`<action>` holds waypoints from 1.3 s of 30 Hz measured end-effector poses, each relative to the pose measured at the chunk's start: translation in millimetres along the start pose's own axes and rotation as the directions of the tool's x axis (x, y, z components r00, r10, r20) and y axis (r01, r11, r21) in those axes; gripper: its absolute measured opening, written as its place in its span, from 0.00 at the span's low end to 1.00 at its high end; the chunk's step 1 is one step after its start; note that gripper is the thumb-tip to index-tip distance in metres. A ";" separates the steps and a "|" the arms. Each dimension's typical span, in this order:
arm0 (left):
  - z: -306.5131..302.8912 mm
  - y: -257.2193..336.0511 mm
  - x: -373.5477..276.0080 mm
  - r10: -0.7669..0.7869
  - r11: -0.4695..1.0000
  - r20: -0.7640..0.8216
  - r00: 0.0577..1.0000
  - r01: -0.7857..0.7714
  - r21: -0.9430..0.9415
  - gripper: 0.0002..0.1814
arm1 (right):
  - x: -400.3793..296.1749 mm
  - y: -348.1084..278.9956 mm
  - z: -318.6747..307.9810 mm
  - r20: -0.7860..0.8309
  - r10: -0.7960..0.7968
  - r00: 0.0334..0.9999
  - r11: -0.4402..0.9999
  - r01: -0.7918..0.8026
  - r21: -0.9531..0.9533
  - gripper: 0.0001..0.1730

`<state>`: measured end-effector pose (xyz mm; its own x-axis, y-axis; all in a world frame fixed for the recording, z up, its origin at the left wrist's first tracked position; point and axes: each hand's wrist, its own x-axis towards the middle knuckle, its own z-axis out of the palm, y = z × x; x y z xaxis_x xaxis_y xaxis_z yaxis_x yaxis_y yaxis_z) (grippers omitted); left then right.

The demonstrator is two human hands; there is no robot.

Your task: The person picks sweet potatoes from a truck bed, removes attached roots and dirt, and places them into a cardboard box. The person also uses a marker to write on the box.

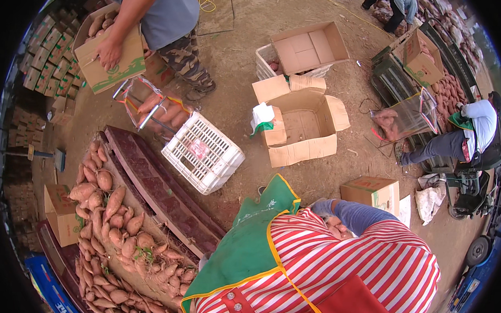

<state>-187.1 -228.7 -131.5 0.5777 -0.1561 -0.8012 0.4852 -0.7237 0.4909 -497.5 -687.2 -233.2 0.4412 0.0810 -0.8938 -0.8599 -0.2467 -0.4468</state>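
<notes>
My green apron with yellow trim [247,236] and red-and-white striped top fill the lower middle. A grey-gloved bit of my left hand [204,260] shows at the apron's edge, next to a heap of sweet potatoes [125,235] on the truck bed; its fingers are hidden. My right hand [322,207], also in a grey glove, is mostly hidden behind my body, below a blue sleeve [361,216]. A few more sweet potatoes [338,228] show beneath that arm. What either hand holds cannot be seen.
Ahead stand an open cardboard box [301,146], a tilted box [310,46] on a white crate [265,56], and an upturned white crate [204,152] beside a bag of sweet potatoes [164,113]. One person carries a filled box [112,66]; another sits at right.
</notes>
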 end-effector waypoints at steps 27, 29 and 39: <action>84.7 160.2 60.5 0.129 0.462 0.604 0.786 -0.587 0.665 0.19 | -150.3 14.6 390.0 -0.652 0.478 0.589 0.700 0.193 0.688 0.21; 90.0 192.7 44.6 0.147 0.282 0.637 0.757 -0.649 0.706 0.20 | -183.0 -4.5 364.9 -0.668 0.448 0.595 0.768 0.127 0.628 0.20; 250.1 298.0 -97.7 0.005 0.303 0.958 0.286 -0.914 0.271 0.26 | -325.3 81.4 379.7 -0.753 0.406 0.518 0.006 0.823 0.569 0.16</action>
<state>-263.1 -597.2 7.4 -0.4616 -0.6925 -0.5544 -0.5584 -0.2587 0.7882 -808.5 -366.9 6.3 0.0730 -0.7854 -0.6146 0.2122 0.6144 -0.7599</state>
